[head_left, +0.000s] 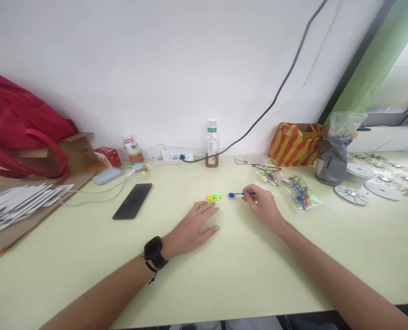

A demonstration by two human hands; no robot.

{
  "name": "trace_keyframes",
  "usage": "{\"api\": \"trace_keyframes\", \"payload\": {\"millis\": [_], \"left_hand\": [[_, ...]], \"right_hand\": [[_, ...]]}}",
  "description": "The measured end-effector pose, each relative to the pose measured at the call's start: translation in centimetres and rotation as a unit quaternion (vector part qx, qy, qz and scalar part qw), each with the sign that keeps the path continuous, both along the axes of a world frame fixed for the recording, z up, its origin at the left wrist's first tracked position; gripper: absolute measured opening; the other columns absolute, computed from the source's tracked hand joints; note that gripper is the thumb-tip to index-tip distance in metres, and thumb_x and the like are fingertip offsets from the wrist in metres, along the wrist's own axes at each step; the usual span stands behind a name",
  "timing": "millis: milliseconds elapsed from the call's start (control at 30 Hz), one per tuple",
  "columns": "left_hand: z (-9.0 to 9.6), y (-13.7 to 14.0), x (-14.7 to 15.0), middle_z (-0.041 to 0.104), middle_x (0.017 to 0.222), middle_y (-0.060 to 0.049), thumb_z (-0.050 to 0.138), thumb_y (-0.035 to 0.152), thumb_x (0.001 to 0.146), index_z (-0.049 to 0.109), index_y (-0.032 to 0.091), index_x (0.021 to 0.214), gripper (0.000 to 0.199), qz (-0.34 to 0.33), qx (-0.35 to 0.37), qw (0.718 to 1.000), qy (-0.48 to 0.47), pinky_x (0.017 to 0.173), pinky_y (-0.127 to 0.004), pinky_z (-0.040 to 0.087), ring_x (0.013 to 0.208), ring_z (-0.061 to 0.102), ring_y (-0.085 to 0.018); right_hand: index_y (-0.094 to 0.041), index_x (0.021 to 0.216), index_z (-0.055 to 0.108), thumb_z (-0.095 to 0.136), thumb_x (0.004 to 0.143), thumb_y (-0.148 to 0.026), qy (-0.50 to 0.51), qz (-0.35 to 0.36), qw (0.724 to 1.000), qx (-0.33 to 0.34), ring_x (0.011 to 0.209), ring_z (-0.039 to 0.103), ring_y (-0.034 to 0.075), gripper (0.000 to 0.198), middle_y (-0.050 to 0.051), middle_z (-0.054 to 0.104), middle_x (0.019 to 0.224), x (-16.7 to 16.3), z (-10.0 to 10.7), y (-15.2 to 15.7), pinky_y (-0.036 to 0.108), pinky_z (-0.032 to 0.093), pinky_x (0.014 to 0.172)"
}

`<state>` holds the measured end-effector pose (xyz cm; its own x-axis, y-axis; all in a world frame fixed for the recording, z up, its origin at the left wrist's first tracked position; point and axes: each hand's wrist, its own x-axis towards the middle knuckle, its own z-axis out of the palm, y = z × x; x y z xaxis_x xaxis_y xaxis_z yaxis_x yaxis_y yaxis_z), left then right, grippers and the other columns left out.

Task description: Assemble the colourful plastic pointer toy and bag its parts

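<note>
The stick (pixel 238 194) is solid blue, round end included. Of the two small round pieces, one (pixel 209 197) is yellow, the other (pixel 217 196) bright green. Tabletop (pixel 224 284): plain pale yellow-green. Wall (pixel 172 68): white. Phone (pixel 133 201), wristwatch (pixel 154 248) and cable (pixel 288 78): black. Carry bag (pixel 21 114): plain red. Paper bag (pixel 286 145): red and yellow stripes. Bottle (pixel 212 145): white cap, green label band, brown contents. Curtain (pixel 368 78): green. Disc (pixel 351 195): pale with dark radiating lines. Clear packet (pixel 301 195): blue, red, green and yellow parts visible.
</note>
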<state>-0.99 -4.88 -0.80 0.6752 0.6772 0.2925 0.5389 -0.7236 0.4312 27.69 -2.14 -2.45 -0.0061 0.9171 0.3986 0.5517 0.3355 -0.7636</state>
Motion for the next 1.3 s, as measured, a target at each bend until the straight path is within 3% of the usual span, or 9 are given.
{"api": "trace_keyframes", "payload": {"millis": [133, 233, 400, 500, 633, 867, 1033, 1200, 1300], "left_hand": [[0.1, 0.0, 0.1, 0.057, 0.149, -0.009, 0.061, 0.033, 0.1, 0.051, 0.025, 0.148, 0.05, 0.005, -0.012, 0.999, -0.03, 0.12, -0.049, 0.04, 0.143, 0.044, -0.027], [0.1, -0.1, 0.2, 0.058, 0.145, -0.01, 0.064, 0.034, 0.098, 0.053, 0.025, 0.146, 0.05, 0.015, -0.019, 0.998, -0.05, 0.119, -0.048, 0.042, 0.138, 0.047, -0.026], [0.2, -0.1, 0.4, 0.064, 0.134, -0.008, 0.067, 0.036, 0.097, 0.066, 0.027, 0.132, 0.037, -0.014, -0.031, 0.998, -0.044, 0.115, -0.046, 0.043, 0.133, 0.05, -0.027], [0.2, 0.0, 0.5, 0.068, 0.124, -0.006, 0.066, 0.032, 0.097, 0.072, 0.029, 0.118, 0.022, -0.023, -0.037, 0.998, -0.052, 0.112, -0.045, 0.045, 0.126, 0.054, -0.026], [0.3, 0.1, 0.5, 0.071, 0.113, -0.005, 0.07, 0.026, 0.093, 0.071, 0.025, 0.11, 0.017, -0.018, -0.065, 0.992, -0.103, 0.105, -0.042, 0.048, 0.114, 0.062, -0.023], [0.0, 0.2, 0.8, 0.072, 0.094, -0.004, 0.07, 0.026, 0.092, 0.068, 0.019, 0.103, 0.013, 0.027, -0.188, 0.958, -0.217, 0.079, -0.031, 0.055, 0.083, 0.065, -0.016], [-0.9, 0.7, 0.8, 0.074, 0.1, -0.007, 0.074, 0.029, 0.09, 0.071, 0.017, 0.108, 0.022, 0.039, -0.241, 0.935, -0.256, 0.084, -0.032, 0.057, 0.088, 0.068, -0.018], [-0.9, 0.7, 0.9, 0.075, 0.107, -0.011, 0.08, 0.032, 0.086, 0.07, 0.015, 0.116, 0.036, 0.048, -0.271, 0.92, -0.277, 0.09, -0.036, 0.059, 0.092, 0.072, -0.02], [-0.4, 0.4, 1.0, 0.074, 0.113, -0.012, 0.081, 0.033, 0.085, 0.069, 0.015, 0.119, 0.04, 0.035, -0.269, 0.92, -0.284, 0.093, -0.038, 0.06, 0.094, 0.073, -0.021]], "right_hand": [[-0.021, 0.086, 0.067, 0.053, 0.084, -0.013, -0.107, 0.006, 0.994, 0.009, 0.064, 0.064, 0.019, 0.016, 0.001, 0.069, 0.072, 0.2, 1.1, -0.7, 0.03, 0.045, 0.061], [-0.021, 0.085, 0.069, 0.052, 0.082, -0.009, -0.14, 0.061, 0.988, 0.001, 0.062, 0.059, 0.017, 0.02, 0.001, 0.068, 0.072, -0.3, 1.8, -1.6, 0.029, 0.042, 0.06], [-0.022, 0.103, 0.072, 0.045, 0.09, -0.006, -0.137, 0.211, 0.968, -0.014, 0.086, 0.065, 0.019, 0.034, 0.006, 0.071, 0.097, -1.9, 2.2, -3.0, 0.031, 0.047, 0.075], [-0.023, 0.109, 0.07, 0.043, 0.092, -0.004, -0.15, 0.25, 0.956, -0.017, 0.099, 0.063, 0.022, 0.038, 0.006, 0.069, 0.102, -2.2, 2.2, -3.4, 0.036, 0.048, 0.088], [-0.022, 0.109, 0.068, 0.04, 0.096, -0.007, -0.13, 0.246, 0.96, -0.025, 0.1, 0.061, 0.023, 0.034, 0.007, 0.065, 0.101, -1.8, 2.4, -3.4, 0.038, 0.048, 0.09], [-0.025, 0.103, 0.07, 0.055, 0.103, -0.035, -0.097, 0.221, 0.97, -0.006, 0.096, 0.057, 0.023, 0.018, 0.006, 0.064, 0.098, -2.2, 2.9, -3.4, 0.038, 0.047, 0.088], [-0.026, 0.101, 0.069, 0.05, 0.105, -0.037, -0.101, 0.191, 0.976, -0.002, 0.09, 0.057, 0.024, 0.023, 0.005, 0.066, 0.087, -2.5, 2.7, -3.4, 0.039, 0.045, 0.084], [-0.025, 0.104, 0.054, 0.046, 0.106, -0.042, 0.018, 0.205, 0.975, -0.083, 0.087, 0.064, 0.021, 0.02, 0.004, 0.071, 0.09, -2.5, 3.1, -3.7, 0.035, 0.049, 0.079], [-0.024, 0.101, 0.056, 0.058, 0.101, -0.045, 0.109, 0.241, 0.958, -0.114, 0.095, 0.067, 0.021, 0.021, 0.005, 0.074, 0.096, -3.0, 3.4, -4.0, 0.037, 0.051, 0.087]]}}
